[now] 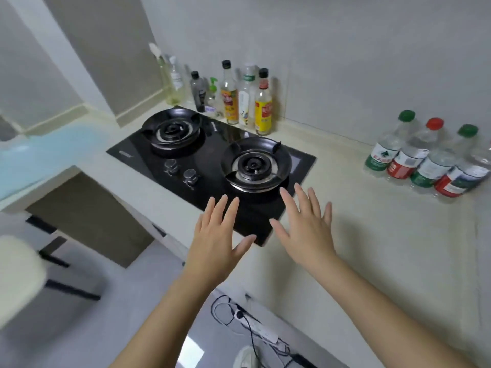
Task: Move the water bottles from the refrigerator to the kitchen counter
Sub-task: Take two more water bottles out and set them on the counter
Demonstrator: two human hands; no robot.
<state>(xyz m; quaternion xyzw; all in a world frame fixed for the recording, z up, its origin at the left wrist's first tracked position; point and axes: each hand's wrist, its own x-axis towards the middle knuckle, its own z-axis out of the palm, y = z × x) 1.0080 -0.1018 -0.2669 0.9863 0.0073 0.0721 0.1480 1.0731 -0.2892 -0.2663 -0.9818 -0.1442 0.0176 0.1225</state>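
Note:
Several clear water bottles (414, 158) with green and red caps stand in a row on the cream kitchen counter (372, 235) at the far right, against the wall. My left hand (216, 240) and my right hand (305, 229) hover side by side over the near edge of the black gas hob, palms down, fingers straight and spread. Neither hand holds anything. The refrigerator is out of view.
A black two-burner gas hob (212, 160) is set into the counter. Behind it stand several oil and sauce bottles (233, 99). A pale chair (18, 277) is at the lower left. A power strip with cables (255, 328) lies on the floor below.

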